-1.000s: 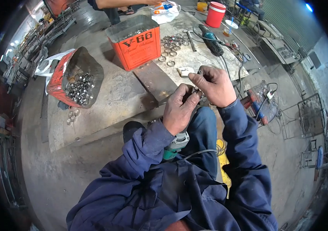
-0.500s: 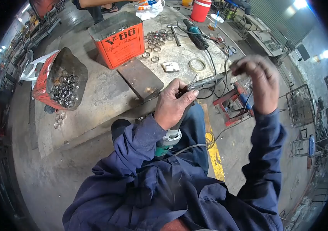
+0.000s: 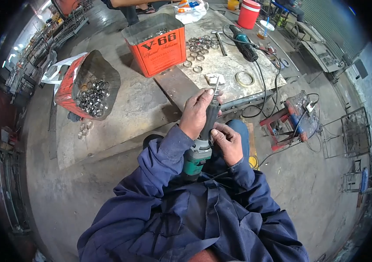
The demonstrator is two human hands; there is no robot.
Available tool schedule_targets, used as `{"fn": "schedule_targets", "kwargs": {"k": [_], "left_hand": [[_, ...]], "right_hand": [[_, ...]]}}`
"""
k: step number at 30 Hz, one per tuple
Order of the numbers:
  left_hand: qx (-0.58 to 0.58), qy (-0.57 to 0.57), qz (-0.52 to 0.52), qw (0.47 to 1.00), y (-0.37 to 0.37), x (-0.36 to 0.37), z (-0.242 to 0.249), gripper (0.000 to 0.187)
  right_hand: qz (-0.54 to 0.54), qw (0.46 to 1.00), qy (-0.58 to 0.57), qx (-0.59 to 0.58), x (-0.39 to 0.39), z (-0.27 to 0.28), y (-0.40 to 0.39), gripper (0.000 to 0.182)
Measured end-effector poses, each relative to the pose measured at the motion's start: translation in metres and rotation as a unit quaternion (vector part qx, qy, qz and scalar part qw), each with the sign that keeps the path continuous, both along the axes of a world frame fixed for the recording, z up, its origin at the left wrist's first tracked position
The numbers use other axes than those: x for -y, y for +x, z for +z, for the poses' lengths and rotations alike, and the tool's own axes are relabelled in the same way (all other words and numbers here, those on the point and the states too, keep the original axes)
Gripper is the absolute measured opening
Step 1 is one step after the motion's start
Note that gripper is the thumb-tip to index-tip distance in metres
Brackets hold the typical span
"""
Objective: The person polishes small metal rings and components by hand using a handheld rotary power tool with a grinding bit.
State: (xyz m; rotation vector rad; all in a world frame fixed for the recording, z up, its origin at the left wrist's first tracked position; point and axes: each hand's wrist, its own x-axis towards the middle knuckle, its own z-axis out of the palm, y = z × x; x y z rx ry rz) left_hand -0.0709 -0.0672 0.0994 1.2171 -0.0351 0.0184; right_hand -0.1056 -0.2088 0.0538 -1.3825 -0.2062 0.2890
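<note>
A die grinder (image 3: 197, 163) with a green body and a long black neck stands upright between my knees, its nose pointing away from me. My left hand (image 3: 197, 114) is closed round the upper neck, thumb pressed near the tip, where a thin metal bit (image 3: 217, 84) sticks up. Lower down, my right hand (image 3: 230, 143) pinches the neck just above the grey collar; its fingertips are partly hidden behind the neck. Beyond my hands, a white block (image 3: 215, 79) and a large metal ring (image 3: 244, 78) lie on the worktable (image 3: 127, 107).
An orange tin (image 3: 162, 54) and a tipped, cut-open tin (image 3: 70, 89) hold metal rings. Loose rings (image 3: 197, 52), a hammer (image 3: 221, 43) and a second power tool (image 3: 243, 43) with its cord lie farther back. A red stand (image 3: 277, 124) is at right; a person's arm (image 3: 136, 3) shows behind.
My right hand has come down from its raised place at the right onto the grinder's neck. The grinder is now more upright and in plainer view. The camera view has shifted left.
</note>
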Motion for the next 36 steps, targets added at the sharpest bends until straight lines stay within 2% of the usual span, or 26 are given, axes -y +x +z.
{"fn": "schedule_targets", "kwargs": {"k": [2, 8, 18, 20, 24, 26, 27, 36], "left_hand": [[-0.017, -0.037, 0.001, 0.999, 0.002, -0.003, -0.003, 0.038], [-0.002, -0.033, 0.025, 0.999, 0.006, -0.006, -0.007, 0.025], [0.008, -0.011, -0.011, 1.0, 0.007, -0.018, -0.009, 0.034], [0.0, -0.061, -0.046, 0.997, 0.008, -0.021, -0.009, 0.037], [-0.003, -0.08, -0.034, 0.996, 0.007, -0.02, -0.005, 0.032], [0.022, -0.032, 0.011, 0.999, 0.009, -0.019, -0.009, 0.026], [0.011, -0.056, 0.004, 0.998, 0.009, -0.022, -0.007, 0.023], [0.022, -0.057, -0.003, 0.998, 0.007, -0.035, -0.01, 0.032]], "right_hand": [[0.006, 1.0, -0.002, -0.004, -0.001, -0.005, 0.0, 0.032], [0.004, 1.0, 0.01, -0.028, -0.006, -0.012, -0.004, 0.034], [0.019, 1.0, -0.002, -0.016, -0.008, -0.005, -0.008, 0.035], [0.021, 1.0, 0.005, -0.017, -0.008, -0.005, -0.008, 0.035], [0.011, 1.0, 0.005, -0.001, -0.01, -0.013, -0.008, 0.034], [0.004, 1.0, 0.007, 0.012, -0.011, -0.016, -0.009, 0.034], [0.002, 1.0, 0.0, 0.008, -0.012, -0.018, -0.01, 0.035], [-0.012, 1.0, 0.004, 0.01, -0.015, -0.029, -0.012, 0.033]]}}
